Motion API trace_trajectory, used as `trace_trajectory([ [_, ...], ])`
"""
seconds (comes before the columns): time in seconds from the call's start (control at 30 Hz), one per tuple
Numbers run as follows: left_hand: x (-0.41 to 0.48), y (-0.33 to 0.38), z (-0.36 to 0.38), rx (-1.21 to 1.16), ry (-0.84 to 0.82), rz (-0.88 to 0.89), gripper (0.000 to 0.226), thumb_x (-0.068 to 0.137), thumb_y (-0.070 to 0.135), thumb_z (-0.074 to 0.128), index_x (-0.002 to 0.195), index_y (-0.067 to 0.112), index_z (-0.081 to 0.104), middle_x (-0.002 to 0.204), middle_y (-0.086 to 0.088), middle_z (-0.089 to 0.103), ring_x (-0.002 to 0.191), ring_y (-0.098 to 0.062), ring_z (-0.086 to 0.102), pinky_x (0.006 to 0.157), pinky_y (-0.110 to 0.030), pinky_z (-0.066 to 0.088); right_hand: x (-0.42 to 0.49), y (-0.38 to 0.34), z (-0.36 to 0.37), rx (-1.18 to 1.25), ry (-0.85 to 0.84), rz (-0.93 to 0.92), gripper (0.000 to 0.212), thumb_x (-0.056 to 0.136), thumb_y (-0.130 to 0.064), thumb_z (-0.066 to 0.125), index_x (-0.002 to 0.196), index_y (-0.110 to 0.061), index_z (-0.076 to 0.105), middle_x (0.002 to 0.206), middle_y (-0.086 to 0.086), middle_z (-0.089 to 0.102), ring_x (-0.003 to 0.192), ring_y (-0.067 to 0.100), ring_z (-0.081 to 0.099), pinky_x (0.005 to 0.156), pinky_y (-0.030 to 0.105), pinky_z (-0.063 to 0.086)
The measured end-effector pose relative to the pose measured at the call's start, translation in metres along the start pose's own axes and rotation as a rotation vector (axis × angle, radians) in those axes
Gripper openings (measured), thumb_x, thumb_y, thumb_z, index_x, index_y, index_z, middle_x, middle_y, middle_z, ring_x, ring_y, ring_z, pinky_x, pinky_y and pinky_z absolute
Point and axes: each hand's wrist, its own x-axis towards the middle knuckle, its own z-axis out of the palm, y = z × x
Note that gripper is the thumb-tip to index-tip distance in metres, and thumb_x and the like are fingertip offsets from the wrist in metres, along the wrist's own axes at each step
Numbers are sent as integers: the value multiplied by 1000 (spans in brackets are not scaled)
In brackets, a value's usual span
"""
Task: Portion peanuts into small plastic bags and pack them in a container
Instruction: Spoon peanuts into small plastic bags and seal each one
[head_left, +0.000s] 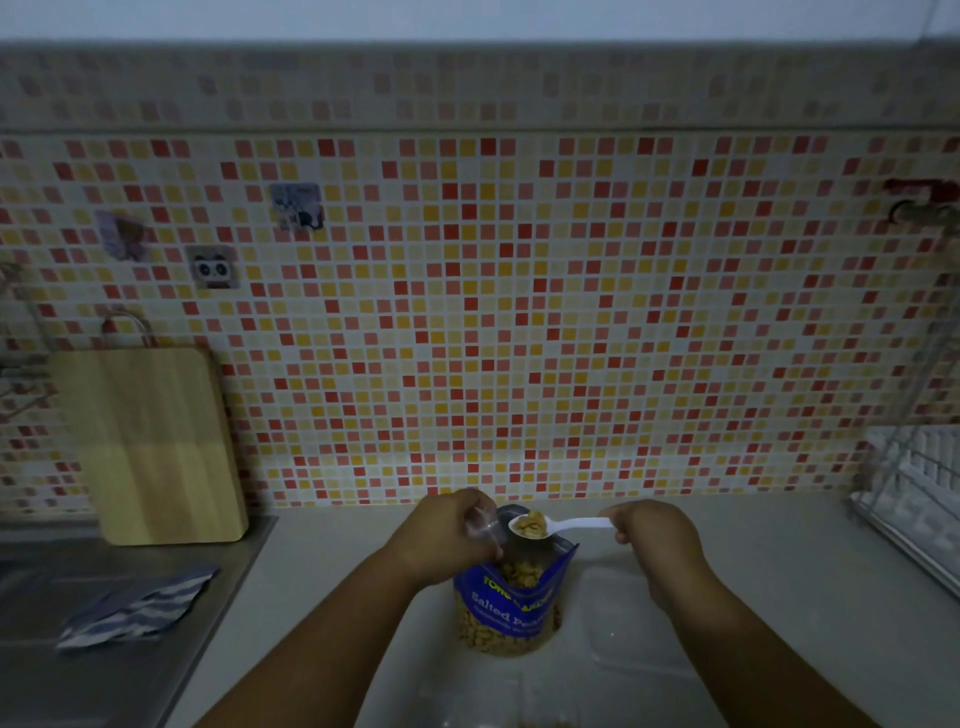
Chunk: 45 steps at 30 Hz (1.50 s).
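A blue bag of salted peanuts (511, 605) stands open on the white counter, its clear lower part full of nuts. My left hand (447, 538) pinches a small clear plastic bag (483, 525) beside the big bag's mouth. My right hand (652, 530) grips the handle of a white plastic spoon (561, 526); its bowl is heaped with peanuts and hovers above the open bag, close to the small bag. A clear plastic container or lid (631, 621) lies flat on the counter to the right of the peanut bag.
A wooden cutting board (156, 447) leans on the tiled wall at the left. A striped blue cloth (137, 608) lies on the steel sink surface. A wire dish rack (919, 499) stands at the right edge.
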Motion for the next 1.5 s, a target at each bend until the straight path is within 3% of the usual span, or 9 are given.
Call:
trace_trajectory([
  [0.37,8,12,15,155,-15,65,44,71,31,76,111,26,58,106,3,65,94,-15,61,79,-31,54,-24,-23,-5,27,65,-74,47,96,-12,36,142,-19,37,79,1,41,66,12,38,80,27,36],
  [0.53,7,18,24,-13,69,93,33,77,30,72,106,25,57,91,7,59,81,-9,57,63,-16,44,-40,-28,12,426,484,-436,25,93,-19,48,103,-17,71,103,0,66,95,18,57,85,31,45],
  [0.7,6,17,20,-336,216,18,22,79,28,72,93,33,56,94,7,64,86,-8,61,70,-17,50,-73,-34,-9,-176,1019,-930,32,82,-28,42,84,-25,74,76,-9,69,79,17,54,74,28,41],
  [0.8,3,11,14,-518,255,-38,22,79,24,72,95,32,58,99,3,68,95,-16,64,79,-29,54,-79,-23,-18,-183,1252,-932,29,78,-27,44,79,-23,73,69,-10,68,72,18,57,71,29,40],
  [1.03,-17,7,10,-783,383,-91,23,81,8,70,100,12,59,84,2,64,74,-10,59,53,-12,49,-22,-16,43,-226,964,-634,12,57,-27,58,55,-24,70,52,-6,59,59,21,57,55,27,44],
  [1.13,-31,8,14,-844,333,-86,21,82,9,69,99,16,59,86,2,64,80,-13,60,59,-16,49,-7,-13,68,-267,878,-578,19,73,-29,57,75,-26,75,69,-5,65,75,20,58,65,27,43],
  [1.27,-55,5,24,-931,222,-97,18,82,11,67,96,17,59,82,4,65,69,-5,64,53,-17,48,-35,-12,81,196,808,-655,21,81,-19,63,99,-24,73,93,-6,60,94,19,49,82,30,44],
  [1.4,-76,-3,49,-1014,100,-141,35,68,25,79,95,13,60,86,-8,67,79,-19,66,66,-28,51,-86,-17,108,798,125,-766,30,74,-13,77,91,-32,62,79,-13,62,70,-4,56,65,11,46],
  [1.5,-88,-5,71,-1045,25,-197,40,58,33,79,87,16,59,83,-11,65,78,-22,63,65,-30,47,-87,-13,137,767,214,-694,31,69,-16,81,84,-34,61,69,-9,64,61,-9,56,60,7,42],
])
